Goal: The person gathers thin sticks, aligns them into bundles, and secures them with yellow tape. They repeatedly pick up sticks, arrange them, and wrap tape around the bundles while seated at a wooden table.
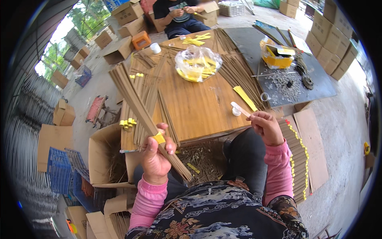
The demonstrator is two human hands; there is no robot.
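Note:
My left hand (156,161) is closed round a long bundle of thin brown sticks (137,101), which slants up over the table's left side. A yellow paper band (159,138) circles the bundle at my fingers. Between the fingertips of my right hand (266,126) is a flat pale wooden stick (240,108), like an ice-lolly stick. Its far end is over or just beside a small white pot (236,112) near the table's front edge. Just beyond the pot lies a yellow paper strip (245,98). Whether anything coats the wooden stick's tip I cannot tell.
A clear plastic bag of yellow strips (198,63) sits mid-table (195,107), with loose brown sticks (240,77) either side. Banded bundles (128,122) lie at left, more (298,159) on cardboard at right. Opposite, another person (181,16) handles sticks. An open carton (107,153) stands left.

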